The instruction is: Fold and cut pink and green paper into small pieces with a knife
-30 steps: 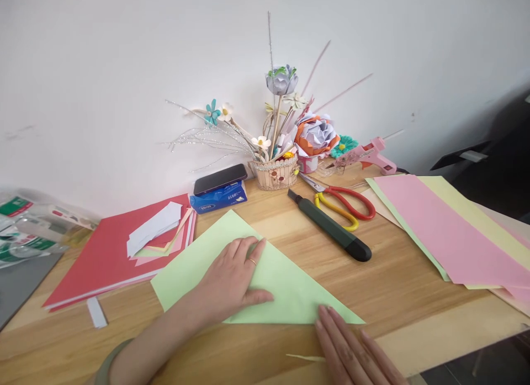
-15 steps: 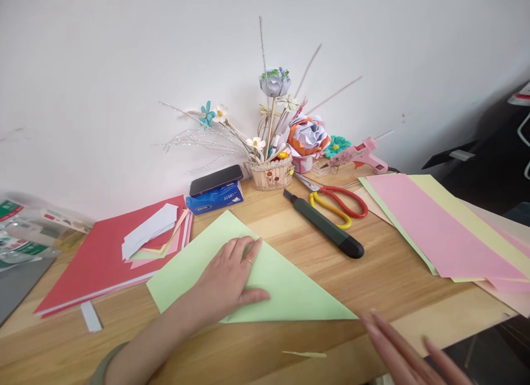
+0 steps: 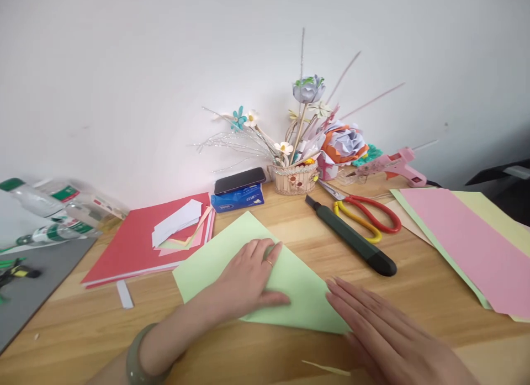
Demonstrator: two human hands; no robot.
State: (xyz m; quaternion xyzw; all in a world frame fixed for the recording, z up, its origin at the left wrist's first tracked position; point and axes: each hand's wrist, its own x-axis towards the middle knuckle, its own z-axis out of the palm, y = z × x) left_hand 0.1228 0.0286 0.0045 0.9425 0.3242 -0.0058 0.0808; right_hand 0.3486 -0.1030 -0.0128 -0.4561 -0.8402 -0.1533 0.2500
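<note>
The light green paper (image 3: 290,274) lies flat on the tabletop (image 3: 414,296), already folded into a triangle. The left hand (image 3: 248,277) rests on it, palm down, fingers extended, gripping nothing. The right hand (image 3: 372,324), also flat and open, covers the lower right corner of the triangle. The fold appears made; firm creasing along the edges appears to remain. The utility knife (image 3: 351,242) and scissors (image 3: 364,216) lie untouched nearby.

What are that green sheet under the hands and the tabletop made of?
The green sheet looks like thin matte craft paper: it lies flat with sharp folded edges. The table seems to be light wood or a wood-look laminate, showing grain lines and a faint sheen.
</note>
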